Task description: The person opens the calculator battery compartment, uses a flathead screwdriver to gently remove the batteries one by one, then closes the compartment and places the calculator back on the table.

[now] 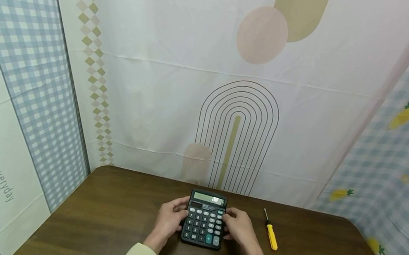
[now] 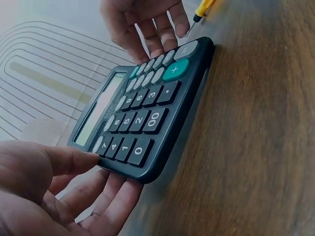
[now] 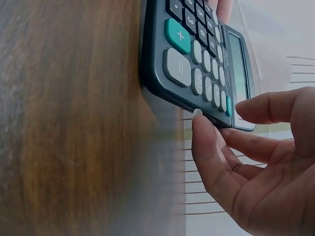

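A dark desktop calculator [image 1: 204,219] with a display, grey and black keys and a green plus key is held between two hands, its face toward the head camera. My left hand [image 1: 170,220] grips its left side; in the left wrist view the thumb [image 2: 74,160] lies by the 7 key and the fingers reach beneath. On the opposite side, my right hand [image 1: 240,229] pinches the edge. Its thumb [image 3: 263,108] is at the upper key column and its other fingers [image 3: 209,152] are against the side and underside. In the left wrist view, the calculator's near edge is tilted above the tabletop.
A screwdriver [image 1: 271,236] with a yellow handle lies on the brown wooden table [image 1: 105,212], to the right of the right hand. Behind the table hangs a patterned white cloth [image 1: 161,110], with blue checked cloth [image 1: 402,165] at the right.
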`<state>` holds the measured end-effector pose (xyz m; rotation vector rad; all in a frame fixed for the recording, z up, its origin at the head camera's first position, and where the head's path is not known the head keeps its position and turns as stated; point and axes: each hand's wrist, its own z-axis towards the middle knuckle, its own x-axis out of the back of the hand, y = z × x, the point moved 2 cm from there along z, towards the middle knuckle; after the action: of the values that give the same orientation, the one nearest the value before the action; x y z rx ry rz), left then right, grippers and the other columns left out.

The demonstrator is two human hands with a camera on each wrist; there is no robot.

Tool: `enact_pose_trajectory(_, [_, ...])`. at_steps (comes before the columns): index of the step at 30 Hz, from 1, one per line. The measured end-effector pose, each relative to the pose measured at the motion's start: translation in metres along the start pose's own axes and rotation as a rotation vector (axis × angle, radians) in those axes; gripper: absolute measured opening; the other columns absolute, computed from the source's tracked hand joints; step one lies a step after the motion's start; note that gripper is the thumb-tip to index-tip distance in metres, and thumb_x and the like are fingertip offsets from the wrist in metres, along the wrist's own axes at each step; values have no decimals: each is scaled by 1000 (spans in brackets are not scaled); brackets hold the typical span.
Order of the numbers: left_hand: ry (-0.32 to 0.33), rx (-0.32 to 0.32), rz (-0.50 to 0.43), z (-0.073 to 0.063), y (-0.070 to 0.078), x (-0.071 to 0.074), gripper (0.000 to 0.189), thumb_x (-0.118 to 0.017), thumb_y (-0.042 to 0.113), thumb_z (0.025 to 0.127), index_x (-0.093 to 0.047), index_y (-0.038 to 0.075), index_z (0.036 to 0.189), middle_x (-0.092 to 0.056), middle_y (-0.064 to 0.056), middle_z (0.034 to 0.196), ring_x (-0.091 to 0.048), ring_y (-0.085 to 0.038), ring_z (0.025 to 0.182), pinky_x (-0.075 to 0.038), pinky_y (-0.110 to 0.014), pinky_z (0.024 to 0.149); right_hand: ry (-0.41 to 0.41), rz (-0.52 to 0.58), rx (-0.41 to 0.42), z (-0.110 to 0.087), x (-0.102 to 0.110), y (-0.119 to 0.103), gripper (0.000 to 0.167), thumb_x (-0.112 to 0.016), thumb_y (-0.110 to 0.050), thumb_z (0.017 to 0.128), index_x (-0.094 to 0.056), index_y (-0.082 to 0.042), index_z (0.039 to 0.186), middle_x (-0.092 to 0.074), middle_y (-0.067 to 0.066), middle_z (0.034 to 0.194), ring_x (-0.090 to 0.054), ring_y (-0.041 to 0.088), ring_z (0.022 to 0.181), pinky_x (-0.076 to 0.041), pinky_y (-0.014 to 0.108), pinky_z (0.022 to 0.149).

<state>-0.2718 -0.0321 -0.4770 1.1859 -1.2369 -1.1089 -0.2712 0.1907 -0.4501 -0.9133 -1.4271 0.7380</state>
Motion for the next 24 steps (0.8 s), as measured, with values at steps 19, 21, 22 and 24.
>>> enact_pose_trajectory(19, [2,-39,55,0,5,1,47,-67,3,99,-68,12,145,-73,-17,128,-69,-20,86,-61,-37,62,-37,92,-7,-1,2,-3,45,-59,-8,104,-54,12,143,-69,20,107,-71,22,63,-62,38,55])
enact_pose_trajectory(21, [-8,-32,34,0,5,1,49,-66,2,99,-66,12,147,-72,-18,126,-68,-19,80,-61,-36,59,-42,109,-8,-1,2,-3,46,-58,-8,104,-52,12,145,-69,22,112,-73,23,64,-63,39,55])
enact_pose_trajectory(22, [-13,-29,18,0,5,1,50,-65,1,100,-65,12,148,-72,-18,125,-68,-19,77,-61,-35,58,-42,121,-8,-2,2,-3,46,-58,-7,104,-52,11,145,-68,22,114,-73,24,65,-63,39,56])
enact_pose_trajectory(24, [-30,-27,-21,0,6,1,51,-63,0,100,-62,12,151,-72,-19,123,-70,-20,73,-60,-34,57,-41,145,1,-1,1,-4,46,-58,-6,104,-50,11,146,-68,23,114,-74,26,66,-63,40,56])
